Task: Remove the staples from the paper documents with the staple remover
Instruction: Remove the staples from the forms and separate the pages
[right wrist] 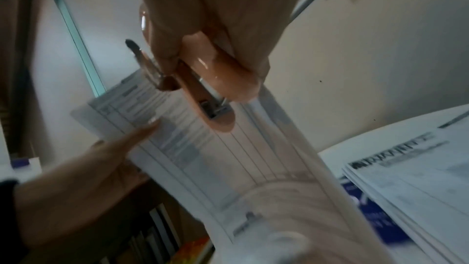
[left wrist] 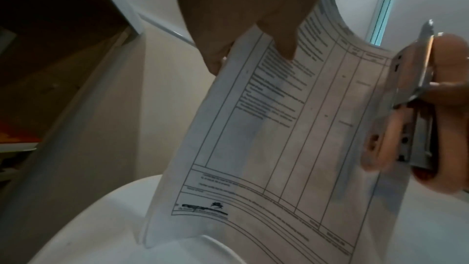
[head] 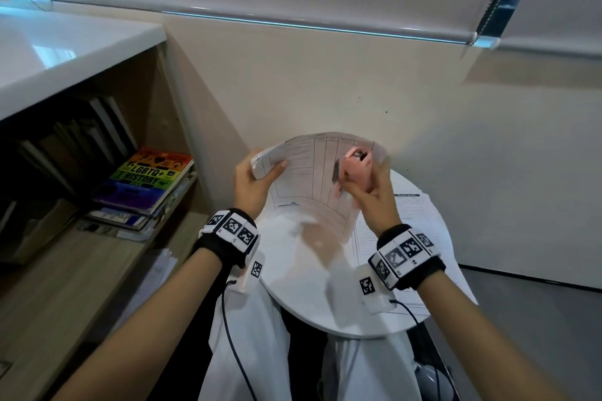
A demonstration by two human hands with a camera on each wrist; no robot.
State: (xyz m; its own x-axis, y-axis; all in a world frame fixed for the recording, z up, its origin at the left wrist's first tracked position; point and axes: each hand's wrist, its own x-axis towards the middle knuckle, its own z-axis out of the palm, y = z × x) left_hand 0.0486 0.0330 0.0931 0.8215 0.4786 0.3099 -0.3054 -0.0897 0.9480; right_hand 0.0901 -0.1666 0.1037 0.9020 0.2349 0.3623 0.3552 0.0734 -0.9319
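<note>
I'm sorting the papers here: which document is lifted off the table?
The curled white printed form with ruled columns, held by the left hand and beside the pink staple remover. The other printed sheets lie flat on the round white table.

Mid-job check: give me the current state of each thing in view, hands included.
Left hand: grips the document's left edge.
Right hand: holds the staple remover.
Document: lifted off the table, curved, blurred.
Staple remover: pink, raised against the document's right side.
Paper stack: lying flat on the table.
Round table: white, under the document.
</note>
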